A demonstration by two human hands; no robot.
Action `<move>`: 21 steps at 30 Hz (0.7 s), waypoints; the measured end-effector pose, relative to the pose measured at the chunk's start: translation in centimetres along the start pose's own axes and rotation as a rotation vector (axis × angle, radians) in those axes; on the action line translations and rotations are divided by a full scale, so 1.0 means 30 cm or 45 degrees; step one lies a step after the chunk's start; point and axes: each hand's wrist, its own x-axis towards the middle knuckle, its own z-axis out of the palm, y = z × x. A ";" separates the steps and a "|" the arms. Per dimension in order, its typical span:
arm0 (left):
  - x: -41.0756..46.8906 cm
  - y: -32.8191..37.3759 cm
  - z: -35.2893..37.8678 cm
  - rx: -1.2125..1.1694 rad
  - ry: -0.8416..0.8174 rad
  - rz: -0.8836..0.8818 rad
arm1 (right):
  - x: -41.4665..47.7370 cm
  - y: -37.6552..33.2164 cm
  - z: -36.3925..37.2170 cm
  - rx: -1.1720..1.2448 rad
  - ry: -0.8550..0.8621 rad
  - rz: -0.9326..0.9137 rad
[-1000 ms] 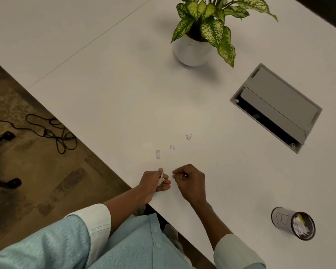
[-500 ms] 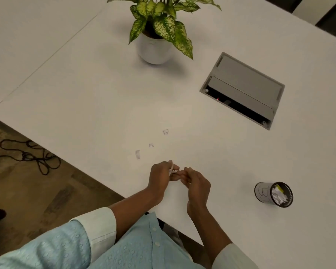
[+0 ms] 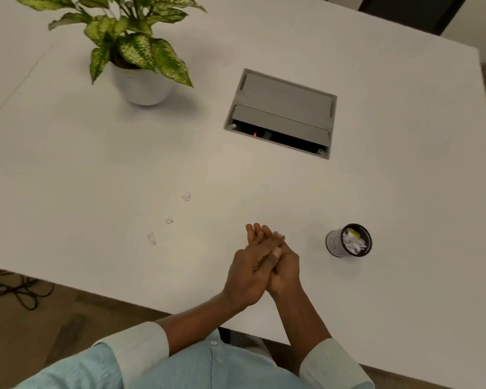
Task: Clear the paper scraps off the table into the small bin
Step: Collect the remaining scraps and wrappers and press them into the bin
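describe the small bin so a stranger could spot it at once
Find the grey hatch sunk into the white table. Come from it toward the near edge, slightly right, to the small bin. It is the only container with a dark rim and white paper inside; the plant pot is pale and far left.

On my feed I see soft, slightly dim, warm light across the white desk [image 3: 96, 164], a faint diffuse shadow right of the plant pot [image 3: 142, 87], mild blur on the fingers [image 3: 253, 233], and wide-angle bending along the desk's edges.

The left hand [image 3: 243, 272] and right hand [image 3: 288, 272] now press flat together.
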 end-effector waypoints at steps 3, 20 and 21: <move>0.010 -0.022 0.022 0.103 -0.025 0.160 | -0.012 -0.086 -0.029 0.034 0.023 -0.032; -0.052 -0.451 -0.178 1.512 -0.576 -0.205 | -0.115 -0.689 -0.191 -0.552 0.340 -1.087; -0.051 -0.455 -0.184 1.496 -0.570 -0.209 | -0.103 -0.700 -0.197 -0.669 0.383 -1.148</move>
